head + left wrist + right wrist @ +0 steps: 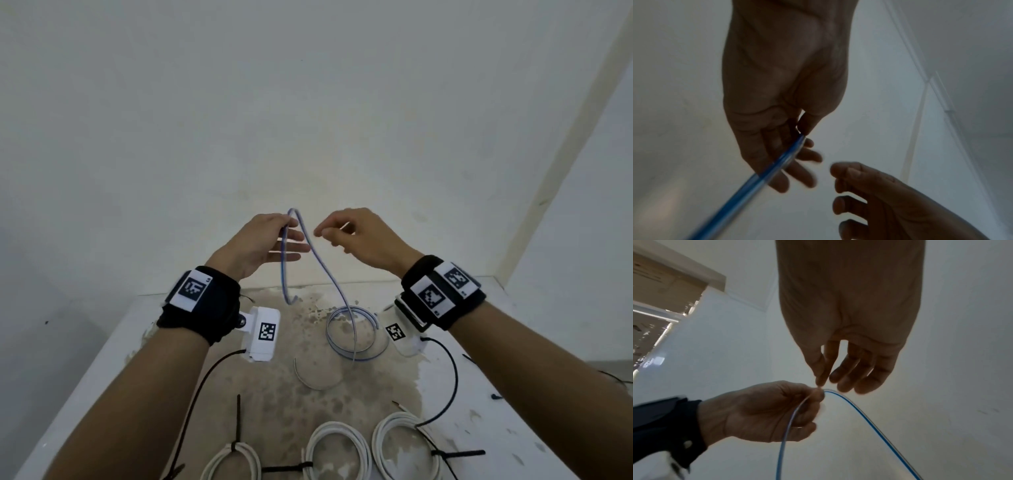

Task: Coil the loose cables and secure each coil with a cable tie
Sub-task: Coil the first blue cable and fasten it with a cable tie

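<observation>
Backdrop: pale wall (308, 102) fills the far half of my head view; a white table (479, 394) with a worn brown patch sits below it.
Blue cable: I see the blue cable (320, 260) raised above the table's far middle, arching over at the top; one short end hangs down and curls, the other run drops to a loose loop (352, 334) lying on the worn patch.
Left hand: my left hand (260, 241) pinches the cable's top bend between thumb and forefinger, other fingers stretched out straight.
Right hand: my right hand (359, 236) hovers just right of the bend, thumb and forefinger tips pressed together, remaining fingers loosely curled; it grasps nothing that I can make out, and sits apart from the cable.
Near edge: three white coils (337, 452) lie in a row, each with a black cable tie (457, 454) on it.
Centre: a short pale curved cable piece (315, 380) lies between the blue loop and the coils.
</observation>
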The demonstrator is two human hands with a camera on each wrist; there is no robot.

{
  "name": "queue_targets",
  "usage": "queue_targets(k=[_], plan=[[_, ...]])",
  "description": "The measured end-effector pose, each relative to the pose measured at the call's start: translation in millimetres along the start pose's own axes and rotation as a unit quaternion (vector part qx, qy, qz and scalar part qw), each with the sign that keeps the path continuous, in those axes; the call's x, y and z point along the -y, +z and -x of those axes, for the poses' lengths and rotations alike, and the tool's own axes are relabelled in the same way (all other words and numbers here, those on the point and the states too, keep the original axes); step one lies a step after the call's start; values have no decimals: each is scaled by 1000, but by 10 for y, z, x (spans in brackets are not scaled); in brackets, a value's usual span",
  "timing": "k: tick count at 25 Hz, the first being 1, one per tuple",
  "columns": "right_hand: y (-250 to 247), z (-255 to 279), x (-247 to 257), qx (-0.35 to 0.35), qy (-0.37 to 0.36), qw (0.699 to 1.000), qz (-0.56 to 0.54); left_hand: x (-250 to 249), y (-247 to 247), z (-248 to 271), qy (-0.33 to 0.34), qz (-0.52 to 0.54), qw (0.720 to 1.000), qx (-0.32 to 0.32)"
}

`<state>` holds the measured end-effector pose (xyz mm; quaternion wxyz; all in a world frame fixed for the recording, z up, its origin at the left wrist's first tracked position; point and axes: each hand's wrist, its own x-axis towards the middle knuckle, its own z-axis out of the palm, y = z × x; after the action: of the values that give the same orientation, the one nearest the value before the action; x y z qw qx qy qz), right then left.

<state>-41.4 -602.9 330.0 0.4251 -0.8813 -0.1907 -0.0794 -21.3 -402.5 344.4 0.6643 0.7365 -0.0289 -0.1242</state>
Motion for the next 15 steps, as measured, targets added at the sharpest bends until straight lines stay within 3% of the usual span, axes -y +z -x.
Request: queue_targets(k=[2,5,7,9,11,13,15], plan=[[-26,-19,-44,-42,-4,999,3,-36,-46,55,-16,-7,999,39],[118,-93,-75,8,-45,998,52,-90,-54,121,-10,55,991,124],[236,-136,-84,-8,-24,1000,-12,-112,-74,142,-1,127,982,141],[246,-139,-181,-16,37,993,-115,-95,-163,130,22,203,970,129],[207,-44,-367,-10,74,987,-143,-37,-317,94,50,286,952,95],[186,97,-575,-13,98,986,-132,25,-479,47,68,362,928,46],[208,227,-754,-5,107,994,-28,69,-557,-2,75,413,907,2]])
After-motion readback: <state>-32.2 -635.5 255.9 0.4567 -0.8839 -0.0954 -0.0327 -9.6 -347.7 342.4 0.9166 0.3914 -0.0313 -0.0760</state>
